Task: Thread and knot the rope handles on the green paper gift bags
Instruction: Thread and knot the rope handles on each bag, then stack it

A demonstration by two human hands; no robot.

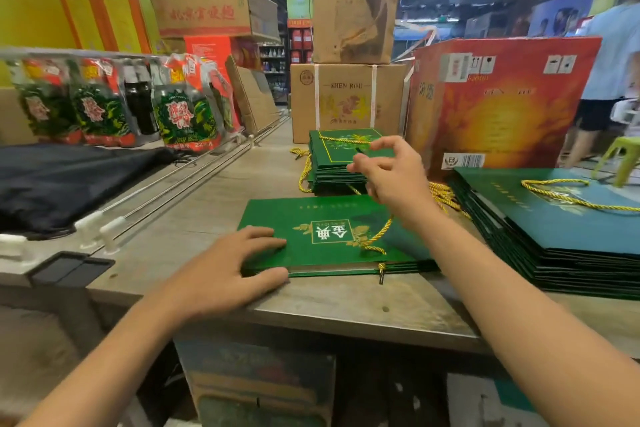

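Note:
A flat green paper gift bag [311, 218] with gold print lies on the wooden table near the front edge. My left hand [225, 263] rests flat on its near left corner, thumb along the front edge. A gold rope handle [379, 234] rises from the bag's face and goes behind my right wrist. My right hand [394, 177] is lifted above the bag's far right part, with thumb and fingers pinched on the rope; a dark tip shows at the fingertips. Another knotted rope end [381, 270] hangs over the bag's front edge.
A stack of green bags with gold ropes [332, 163] lies behind, and a larger stack [554, 229] sits at the right. Cardboard boxes [346, 97] and a red carton [502, 104] stand at the back. Black cloth [62, 180] and bottle packs [104, 104] lie left. A person [613, 73] stands far right.

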